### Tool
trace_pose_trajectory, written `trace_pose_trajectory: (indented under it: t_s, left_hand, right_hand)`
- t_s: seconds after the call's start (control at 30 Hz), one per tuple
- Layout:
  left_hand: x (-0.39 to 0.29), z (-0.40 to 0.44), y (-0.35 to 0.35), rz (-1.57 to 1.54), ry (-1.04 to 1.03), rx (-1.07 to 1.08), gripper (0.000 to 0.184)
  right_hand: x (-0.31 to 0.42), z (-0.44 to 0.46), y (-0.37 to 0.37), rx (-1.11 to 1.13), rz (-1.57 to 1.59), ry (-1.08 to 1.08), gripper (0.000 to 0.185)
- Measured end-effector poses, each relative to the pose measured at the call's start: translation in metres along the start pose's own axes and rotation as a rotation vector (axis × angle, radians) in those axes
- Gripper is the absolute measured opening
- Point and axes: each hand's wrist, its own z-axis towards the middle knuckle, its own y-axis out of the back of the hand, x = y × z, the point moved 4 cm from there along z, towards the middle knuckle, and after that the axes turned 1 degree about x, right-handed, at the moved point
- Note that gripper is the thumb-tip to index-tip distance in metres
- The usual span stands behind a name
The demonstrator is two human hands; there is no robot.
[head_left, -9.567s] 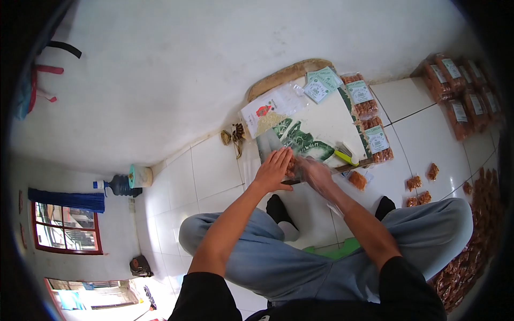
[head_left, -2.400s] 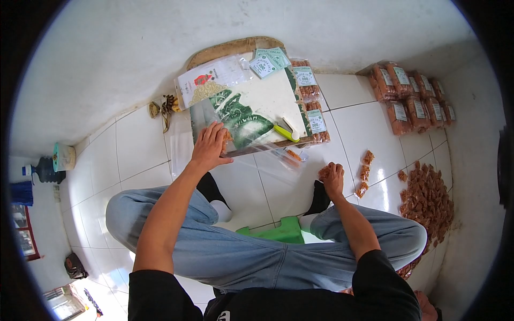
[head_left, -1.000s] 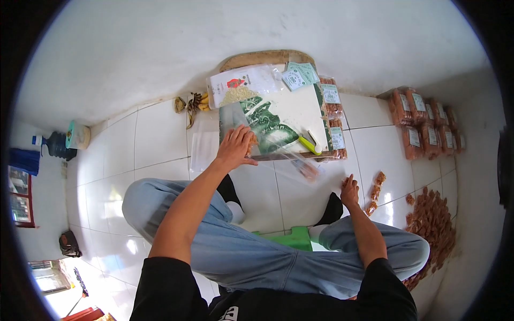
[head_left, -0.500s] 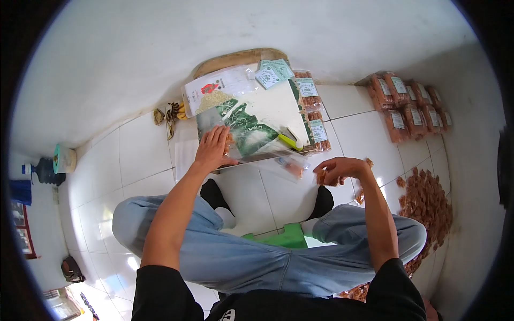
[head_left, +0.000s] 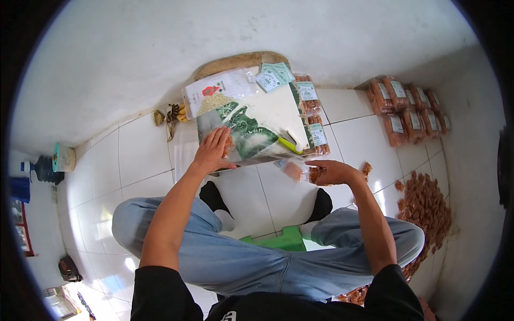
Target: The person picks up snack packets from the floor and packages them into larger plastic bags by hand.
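Note:
My left hand [head_left: 213,151] presses on a clear plastic bag at the near left corner of a low board [head_left: 270,115], against small orange-brown snack packets [head_left: 228,146]. The bag stretches right along the board's front edge. At its right end my right hand [head_left: 326,172] has its fingers closed round a small brown packet [head_left: 315,174], at the bag's mouth. Just left of that hand, an orange item in clear wrap [head_left: 292,170] shows on the floor. A green stapler [head_left: 289,144] lies on the board near its right front.
Green labels [head_left: 274,77] and a printed plastic pack [head_left: 219,89] lie on the board. Labelled snack packs [head_left: 307,99] line its right side; more are stacked [head_left: 409,112] by the wall. Loose packets [head_left: 425,208] are heaped at right. A green stool [head_left: 278,239] stands between my legs.
My right hand went right to the row of loose packets, closed on one, and came back left to the bag's mouth. My left hand has stayed on the bag.

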Motion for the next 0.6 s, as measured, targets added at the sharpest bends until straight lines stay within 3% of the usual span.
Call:
trace_pose_trajectory:
  t_s: [0.1,0.17,0.3,0.37,0.6]
  left_hand:
    - [-0.001,0.0,-0.001,0.005,0.02,0.021,0.132]
    - [-0.001,0.0,-0.001,0.01,0.023,0.019,0.133]
    - [-0.002,0.001,0.001,0.012,0.043,0.056,0.133]
    - [0.0,0.001,-0.001,0.018,0.012,0.033,0.134]
    - [-0.002,0.001,0.003,-0.002,0.014,0.049,0.136]
  right_hand:
    - [-0.004,0.001,0.0,0.073,-0.228,-0.025,0.072]
    - [0.001,-0.005,-0.007,0.256,0.031,-0.117,0.07]
    - [0.01,-0.001,-0.017,0.248,-0.028,-0.07,0.079]
    - [0.008,0.005,-0.021,0.145,-0.23,-0.011,0.08]
    - [0.024,0.0,-0.022,0.148,-0.261,-0.109,0.099]
